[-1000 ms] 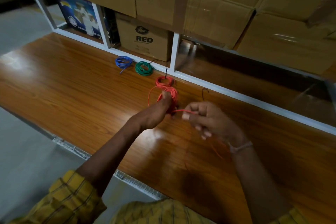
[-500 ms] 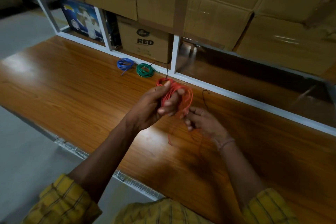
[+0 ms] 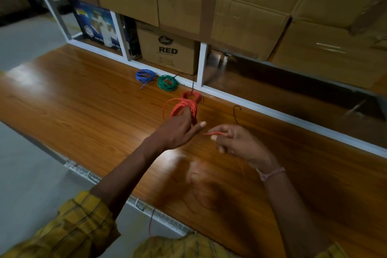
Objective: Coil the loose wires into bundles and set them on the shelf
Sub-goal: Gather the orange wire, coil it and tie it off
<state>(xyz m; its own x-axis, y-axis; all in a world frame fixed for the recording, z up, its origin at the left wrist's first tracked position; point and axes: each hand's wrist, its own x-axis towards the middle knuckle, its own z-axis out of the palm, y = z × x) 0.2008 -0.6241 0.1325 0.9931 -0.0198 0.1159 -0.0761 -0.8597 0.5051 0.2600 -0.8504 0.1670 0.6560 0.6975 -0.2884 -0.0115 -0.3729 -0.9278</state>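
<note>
Red wire [image 3: 184, 106]: thin, light, springy; half-coiled above wooden shelf [image 3: 83, 98]. Loops gripped in left hand [image 3: 178, 130]; free end pinched by right hand [image 3: 236, 142]. Best held across gathered loops, lest sprung apart.

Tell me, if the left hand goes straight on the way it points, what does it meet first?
Probably the red coil lying on the shelf just beyond the left hand, then the white frame; depth is unclear.

You're facing a brown carton marked RED [image 3: 167, 49] sitting in a white-framed bay; a blue printed box [image 3: 96, 25] is standing left of it, big taped cardboard cartons [image 3: 230, 6] are stacking above it, grey floor [image 3: 25, 174] is lying below-left.
</note>
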